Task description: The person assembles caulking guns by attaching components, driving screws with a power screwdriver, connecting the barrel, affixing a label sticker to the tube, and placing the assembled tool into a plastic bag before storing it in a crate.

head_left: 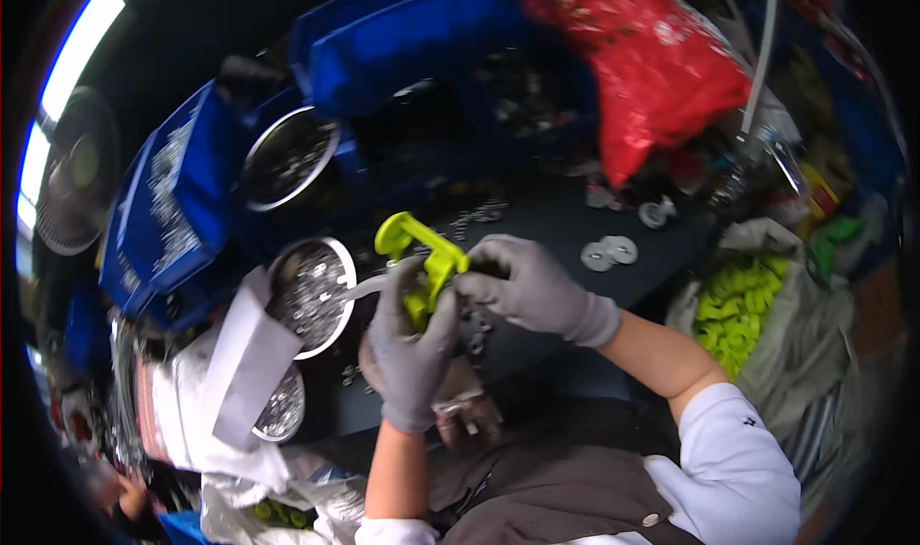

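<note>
My left hand, in a grey glove, grips a lime-green plastic part with a rounded end and a long bar, and holds it above the dark table. My right hand, gloved too, has its thumb and fingers pinched together at the part's right edge. Whether a small piece is between those fingertips, I cannot make out. Beneath and beside the hands, small metal pieces lie scattered on the table. Left of my left hand stands a round bowl of small shiny pieces.
Blue bins line the back, and another blue bin holds small metal parts. A red plastic bag lies at the far right. White discs rest on the table. An open sack of lime-green parts stands right; a white box stands left.
</note>
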`<state>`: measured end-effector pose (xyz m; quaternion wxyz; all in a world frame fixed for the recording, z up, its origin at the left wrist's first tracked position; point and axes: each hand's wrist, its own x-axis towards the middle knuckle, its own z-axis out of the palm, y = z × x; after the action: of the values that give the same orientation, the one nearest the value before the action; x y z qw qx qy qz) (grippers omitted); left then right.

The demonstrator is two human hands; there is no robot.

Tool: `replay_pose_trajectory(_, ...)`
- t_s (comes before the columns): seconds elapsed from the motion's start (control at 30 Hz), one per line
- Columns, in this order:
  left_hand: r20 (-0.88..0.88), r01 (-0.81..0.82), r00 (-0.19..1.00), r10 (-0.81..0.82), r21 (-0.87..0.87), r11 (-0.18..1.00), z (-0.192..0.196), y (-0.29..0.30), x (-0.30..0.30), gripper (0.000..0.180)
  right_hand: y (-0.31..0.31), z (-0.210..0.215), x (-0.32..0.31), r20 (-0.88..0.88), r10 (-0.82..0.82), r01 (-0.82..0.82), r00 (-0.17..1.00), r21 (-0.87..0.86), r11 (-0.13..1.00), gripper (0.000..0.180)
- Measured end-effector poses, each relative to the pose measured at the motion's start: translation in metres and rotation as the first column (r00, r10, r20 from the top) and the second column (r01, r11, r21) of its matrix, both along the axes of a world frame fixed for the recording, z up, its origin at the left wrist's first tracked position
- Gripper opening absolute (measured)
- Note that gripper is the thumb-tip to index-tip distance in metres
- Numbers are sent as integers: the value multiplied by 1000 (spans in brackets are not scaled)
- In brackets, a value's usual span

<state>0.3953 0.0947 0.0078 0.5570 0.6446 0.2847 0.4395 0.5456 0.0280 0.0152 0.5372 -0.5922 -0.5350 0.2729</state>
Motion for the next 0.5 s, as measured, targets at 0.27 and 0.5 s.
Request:
replay_pose_trajectory(0.27,-352,173,935,-50,328,929,0,-11,25,34,-50,-26,54,182,-156,121,971,186,975,21)
replay_pose_trajectory(0.5,-16,304,941,-339,-405,863,14,-13,49,34,-78,-69,163,949,-52,601,310,-153,785,36)
